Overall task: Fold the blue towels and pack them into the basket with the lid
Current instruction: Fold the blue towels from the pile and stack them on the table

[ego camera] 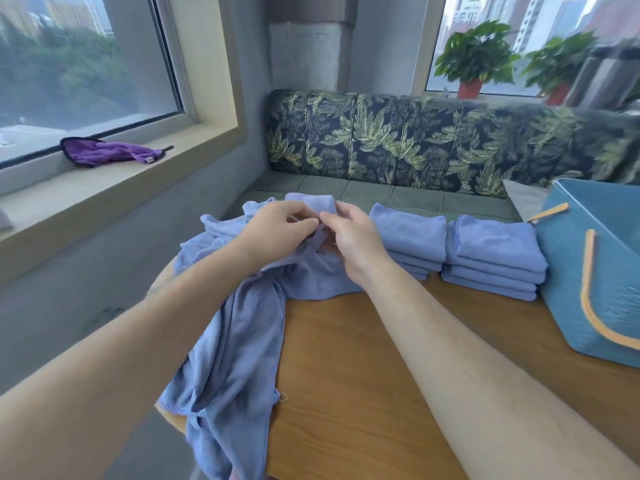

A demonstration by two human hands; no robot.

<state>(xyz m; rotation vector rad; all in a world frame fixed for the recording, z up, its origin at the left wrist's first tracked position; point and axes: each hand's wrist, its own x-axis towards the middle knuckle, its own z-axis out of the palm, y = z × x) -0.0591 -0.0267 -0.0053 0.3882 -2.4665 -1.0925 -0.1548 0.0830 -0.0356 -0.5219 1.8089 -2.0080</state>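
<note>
Left hand (277,230): I see the fingers curled, pinching a raised edge of the loose blue towel (239,341) at the far middle of the table (363,375).
Right hand (349,237): pinches the same edge, its fingertips almost meeting those of the left hand.
Loose blue towel: crumpled; runs from the hands down the table's left side and hangs over the near-left edge.
Folded towels: left stack (412,233) just beside the right hand; right stack (495,247) next to it.
Basket (568,271): blue with orange handles, on the table at far right, just beside the right stack; I cannot make out its lid.
Purple cloth (104,152): on the window sill, far left.
</note>
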